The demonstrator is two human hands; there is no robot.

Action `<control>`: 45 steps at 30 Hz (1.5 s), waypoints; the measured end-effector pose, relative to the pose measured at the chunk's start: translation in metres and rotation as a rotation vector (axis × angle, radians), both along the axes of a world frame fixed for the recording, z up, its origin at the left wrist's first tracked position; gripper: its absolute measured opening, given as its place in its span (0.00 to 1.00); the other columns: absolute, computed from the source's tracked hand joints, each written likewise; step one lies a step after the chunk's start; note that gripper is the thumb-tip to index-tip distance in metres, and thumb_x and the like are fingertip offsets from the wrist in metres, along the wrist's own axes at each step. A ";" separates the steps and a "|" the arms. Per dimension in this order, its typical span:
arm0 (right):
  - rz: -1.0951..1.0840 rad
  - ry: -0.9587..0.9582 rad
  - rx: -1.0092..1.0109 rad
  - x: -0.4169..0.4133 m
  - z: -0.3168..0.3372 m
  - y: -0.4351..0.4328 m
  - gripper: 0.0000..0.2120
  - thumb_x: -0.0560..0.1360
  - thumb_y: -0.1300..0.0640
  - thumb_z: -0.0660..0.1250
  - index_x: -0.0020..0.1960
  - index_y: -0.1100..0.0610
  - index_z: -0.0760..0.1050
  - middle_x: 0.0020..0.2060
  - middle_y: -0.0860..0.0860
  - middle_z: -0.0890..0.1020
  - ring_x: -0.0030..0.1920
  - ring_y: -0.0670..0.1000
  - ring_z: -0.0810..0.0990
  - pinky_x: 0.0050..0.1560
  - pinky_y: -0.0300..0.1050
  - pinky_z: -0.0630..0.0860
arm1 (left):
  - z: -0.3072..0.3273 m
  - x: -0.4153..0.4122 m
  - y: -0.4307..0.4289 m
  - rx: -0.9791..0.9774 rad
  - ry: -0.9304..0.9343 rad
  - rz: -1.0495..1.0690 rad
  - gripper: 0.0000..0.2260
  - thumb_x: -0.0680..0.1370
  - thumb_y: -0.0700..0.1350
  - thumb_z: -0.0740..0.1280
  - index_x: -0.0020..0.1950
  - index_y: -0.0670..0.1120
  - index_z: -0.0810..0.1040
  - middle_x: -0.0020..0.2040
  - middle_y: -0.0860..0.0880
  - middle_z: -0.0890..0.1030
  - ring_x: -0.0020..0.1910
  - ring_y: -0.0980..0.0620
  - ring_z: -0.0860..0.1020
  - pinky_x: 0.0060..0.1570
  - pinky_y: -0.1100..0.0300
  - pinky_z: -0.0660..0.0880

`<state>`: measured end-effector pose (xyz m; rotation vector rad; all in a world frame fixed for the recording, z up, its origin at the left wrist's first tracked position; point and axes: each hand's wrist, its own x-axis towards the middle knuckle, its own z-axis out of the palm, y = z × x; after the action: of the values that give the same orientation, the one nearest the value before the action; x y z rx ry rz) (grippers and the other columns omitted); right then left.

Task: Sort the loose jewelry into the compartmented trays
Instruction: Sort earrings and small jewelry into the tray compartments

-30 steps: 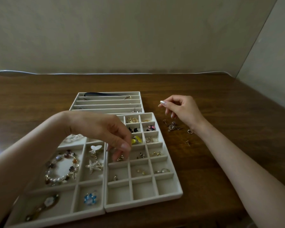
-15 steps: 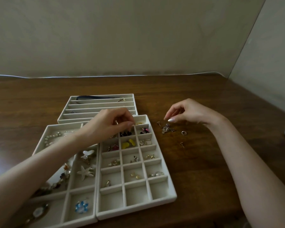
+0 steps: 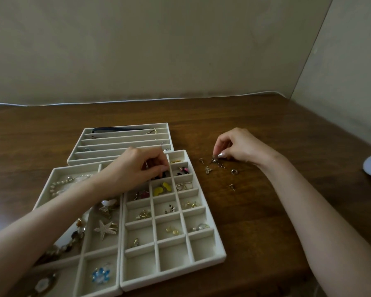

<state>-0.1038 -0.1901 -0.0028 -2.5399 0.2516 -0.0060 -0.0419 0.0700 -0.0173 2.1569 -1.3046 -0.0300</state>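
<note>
Brown wooden tabletop [image 3: 255,221] carried three cream compartmented trays [image 3: 174,275], many cells filled. Left hand [image 3: 137,166] curled over far cells; grip contents unclear. Right hand [image 3: 240,146] grip pinched one of few loose metal earrings [image 3: 207,169] beside trays; sorting looked nearly done.

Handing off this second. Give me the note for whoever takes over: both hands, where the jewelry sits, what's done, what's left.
Left hand: curled over the far end of the grid tray; any held piece is hidden.
Right hand: pinching a small metal piece among the loose pieces on the table, right of the trays.
Done: small pieces sit in many grid compartments; starfish brooch and blue flower lie in the left tray; the slotted tray behind holds a few pieces.
Left: the loose pieces, including a ring and a stud. The grid's front row is empty.
</note>
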 end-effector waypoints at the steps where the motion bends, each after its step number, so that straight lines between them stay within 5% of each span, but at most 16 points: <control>1: 0.000 -0.009 -0.001 0.000 0.000 0.000 0.08 0.75 0.64 0.67 0.44 0.52 0.81 0.45 0.46 0.79 0.46 0.42 0.77 0.43 0.35 0.73 | 0.000 0.000 0.000 0.002 -0.004 -0.003 0.03 0.76 0.41 0.67 0.49 0.47 0.79 0.42 0.57 0.80 0.43 0.63 0.78 0.40 0.73 0.72; 12: 0.194 0.052 0.050 -0.003 0.004 0.004 0.10 0.69 0.59 0.74 0.44 0.45 0.79 0.49 0.46 0.77 0.50 0.43 0.75 0.47 0.39 0.71 | 0.000 0.001 0.000 0.007 -0.018 -0.008 0.04 0.76 0.41 0.68 0.49 0.48 0.79 0.42 0.57 0.80 0.43 0.64 0.78 0.40 0.74 0.72; 23: 0.152 -0.111 0.181 -0.002 0.004 0.010 0.01 0.72 0.57 0.71 0.44 0.53 0.80 0.42 0.46 0.82 0.45 0.41 0.79 0.46 0.38 0.72 | 0.000 0.000 0.000 0.005 -0.024 -0.003 0.04 0.76 0.41 0.67 0.49 0.48 0.79 0.43 0.56 0.81 0.43 0.64 0.78 0.40 0.74 0.72; 29: 0.210 -0.237 0.522 -0.008 0.009 0.034 0.02 0.72 0.59 0.71 0.43 0.58 0.80 0.35 0.47 0.82 0.33 0.41 0.76 0.32 0.33 0.72 | 0.002 -0.001 -0.001 -0.123 0.149 0.018 0.10 0.72 0.48 0.68 0.51 0.49 0.75 0.43 0.52 0.80 0.41 0.56 0.79 0.38 0.67 0.75; 33: 0.334 -0.291 0.562 -0.008 0.002 0.064 0.02 0.72 0.63 0.70 0.44 0.62 0.79 0.37 0.52 0.81 0.35 0.43 0.78 0.35 0.34 0.74 | 0.005 -0.003 -0.004 -0.248 0.440 -0.006 0.18 0.66 0.48 0.71 0.52 0.42 0.74 0.44 0.44 0.82 0.44 0.45 0.82 0.46 0.56 0.80; 42: 0.333 -0.275 0.591 -0.006 -0.006 0.070 0.05 0.76 0.60 0.66 0.46 0.61 0.81 0.36 0.49 0.81 0.32 0.41 0.75 0.30 0.31 0.70 | 0.010 -0.001 0.000 -0.226 0.436 -0.012 0.11 0.67 0.44 0.71 0.46 0.43 0.77 0.42 0.44 0.84 0.42 0.50 0.83 0.40 0.62 0.79; 45: 0.248 -0.354 0.590 -0.004 -0.005 0.062 0.06 0.76 0.60 0.66 0.48 0.61 0.81 0.34 0.52 0.81 0.30 0.41 0.75 0.29 0.31 0.69 | 0.025 0.001 0.009 -0.051 0.537 -0.190 0.07 0.69 0.40 0.71 0.45 0.40 0.78 0.39 0.48 0.84 0.39 0.53 0.82 0.40 0.66 0.76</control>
<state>-0.1076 -0.1282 -0.0073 -1.9229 -0.1813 -0.2458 -0.0405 0.0786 0.0082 1.7978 -1.1625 -0.6024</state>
